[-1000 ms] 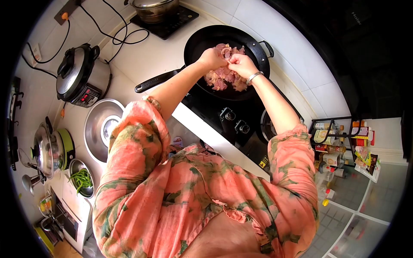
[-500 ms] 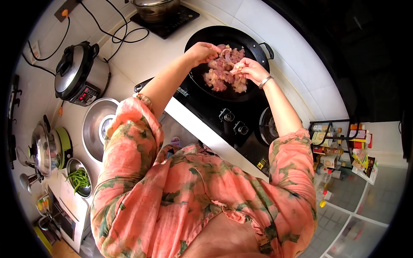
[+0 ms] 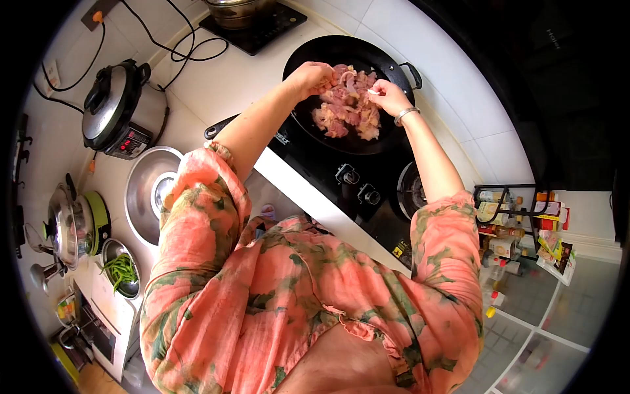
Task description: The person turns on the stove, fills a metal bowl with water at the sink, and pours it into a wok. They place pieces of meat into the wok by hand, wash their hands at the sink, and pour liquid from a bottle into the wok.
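Pieces of raw pink meat (image 3: 348,111) lie heaped in a black wok (image 3: 308,128) on the gas stove. My left hand (image 3: 315,77) is at the heap's upper left, its fingers curled together on the edge of the meat. The fingertips are partly hidden. On the other side of the heap, my right hand (image 3: 391,100) is held just above the meat, thumb and fingers pinched on a small whitish piece (image 3: 373,92). I cannot tell whether this piece is fat or something else. A bracelet circles the right wrist.
Stove knobs (image 3: 357,184) and a second burner (image 3: 410,190) are near my right forearm. A metal basin (image 3: 140,197), a pressure cooker (image 3: 121,108) and a bowl of green peppers (image 3: 121,270) stand left. Condiment bottles fill a rack (image 3: 502,213) at right. The wok's handle (image 3: 220,127) points left.
My right hand has lifted slightly to the upper right, and the larger piece of meat in its fingers has been let go onto the heap. My left hand has barely moved.
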A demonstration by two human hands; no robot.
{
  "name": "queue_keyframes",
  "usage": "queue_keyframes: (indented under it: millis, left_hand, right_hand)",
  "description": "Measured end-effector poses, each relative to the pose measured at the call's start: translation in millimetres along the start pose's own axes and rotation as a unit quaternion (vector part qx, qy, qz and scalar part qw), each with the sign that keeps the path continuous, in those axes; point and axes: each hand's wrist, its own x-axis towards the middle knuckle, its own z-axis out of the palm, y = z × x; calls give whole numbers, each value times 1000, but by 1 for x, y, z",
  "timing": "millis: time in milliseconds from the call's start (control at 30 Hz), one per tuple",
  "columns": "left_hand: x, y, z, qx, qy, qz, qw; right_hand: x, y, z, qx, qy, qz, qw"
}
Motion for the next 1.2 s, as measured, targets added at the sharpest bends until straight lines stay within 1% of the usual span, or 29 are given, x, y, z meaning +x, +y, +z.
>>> queue_keyframes:
  millis: [33,67,100,133,167,200,233,300,367,400,433,500,567,600,633,700,733,767,833,867,900,933,967,1000,1033,1100,1133,1167,1200]
  left_hand:
    - [0,2,-1,1,1,-1,1000]
    - [0,3,-3,9,24,-14,1000]
    - [0,4,-4,17,47,-28,998]
    - [-3,6,-4,20,58,-23,998]
    - [-2,5,-6,22,55,-27,998]
    - [0,6,-9,13,47,-31,998]
    - [1,5,-10,3,41,-35,999]
    - [-1,6,-8,1,50,-39,998]
    - [0,5,-10,0,44,-40,998]
    - [0,5,-9,0,43,-41,998]
    - [0,5,-9,5,41,-44,998]
    - [1,5,-6,9,41,-46,998]
    - [-2,4,-3,43,55,-51,996]
    - [-3,4,-2,47,46,-52,996]
    - [-4,4,-1,47,49,-52,996]
    - [-7,3,-1,51,44,-56,996]
    - [-8,3,-1,50,46,-55,996]
    - [-8,3,-1,58,46,-55,996]
    - [-10,1,-2,74,45,-56,995]
    - [-7,-2,-6,111,40,-53,992]
    - [-4,-7,-8,111,40,-52,992]
    - [0,-11,-9,165,34,-54,984]
    - [3,-16,-10,218,27,-54,974]
    - [6,-21,-11,217,11,-50,975]
    - [7,-25,-9,218,9,-48,975]
    - [9,-33,-3,286,1,-14,958]
    - [9,-36,2,349,20,24,937]
    - [9,-37,5,373,23,39,927]
    - [8,-39,7,389,15,63,919]
  right_hand:
    - [3,2,1,-74,40,-27,996]
    - [6,5,3,-71,51,-48,995]
    - [10,7,2,-69,52,-46,995]
    - [12,3,1,-78,59,-41,994]
    - [13,0,2,-88,67,-34,993]
    - [17,-1,2,8,46,-59,997]
    - [13,-13,2,55,46,-58,996]
    - [13,-23,1,2,45,-63,997]
    - [9,-35,8,-113,1,-86,990]
    - [5,-42,16,-179,-48,-67,980]
    - [6,-35,28,-239,-61,-121,961]
    - [5,-42,53,-298,-118,-120,940]
    - [11,-32,75,-319,-79,-169,929]
    - [18,-29,81,-377,-110,-171,904]
    - [21,-26,89,-376,-111,-173,903]
    - [28,-22,101,-487,-114,-116,858]
    - [22,-33,99,-506,-121,-139,842]
    - [21,-43,95,-507,-122,-141,841]
    - [19,-58,90,-501,-148,-76,850]
    - [25,-45,85,-430,-139,-118,884]
    - [29,-31,78,-431,-139,-118,884]
    - [26,-34,71,-336,-111,-95,931]
    - [24,-37,67,-236,-81,-71,966]
    - [21,-39,61,-183,-85,-20,979]
    - [22,-37,58,-184,-84,-20,979]
    - [24,-31,54,-59,-77,79,992]
    - [25,-30,52,11,-104,117,988]
    - [25,-29,52,12,-100,117,988]
    - [25,-28,53,69,-72,161,982]
